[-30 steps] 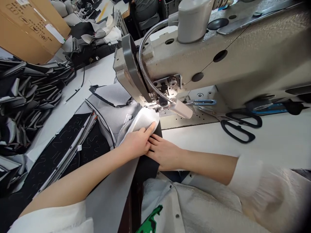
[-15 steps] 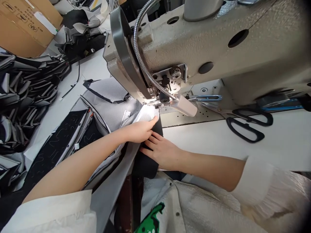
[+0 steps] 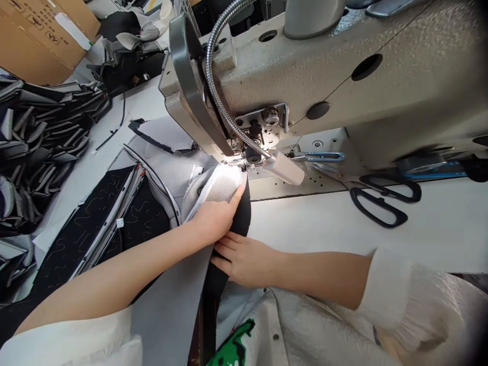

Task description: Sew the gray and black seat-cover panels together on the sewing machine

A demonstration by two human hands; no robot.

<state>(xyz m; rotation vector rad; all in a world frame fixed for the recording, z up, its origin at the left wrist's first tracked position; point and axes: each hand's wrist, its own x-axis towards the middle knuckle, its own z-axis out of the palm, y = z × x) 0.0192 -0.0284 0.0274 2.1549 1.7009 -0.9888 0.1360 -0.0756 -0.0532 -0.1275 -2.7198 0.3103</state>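
- Grey mesh fabric lies on the desk, its brightly lit end at the stitching area under the head of the sewing machine; black fabric shows along its right side and runs down past the desk's front edge.
- Left hand lies over the mesh, one digit stretched along the edge towards the presser foot; its grip looks narrow, but whether the cloth is pinched underneath is hidden.
- Right hand is palm down, fingers reaching across the black fabric just below the left hand; the thumb is out of sight, so I cannot tell whether this grip closes on anything.
- Step in hand, as I judge it: guiding and steadying the layers at the machine. Any further shift calls for light, even pressure, matched edges and fingertips clear of the needle area.
- Beside the stitching area are a small lamp on a metal hose, blue snips and black-handled scissors.
- Black stitched panels lie left of the mesh; farther left are a pile of grey and black pieces and a cardboard box.
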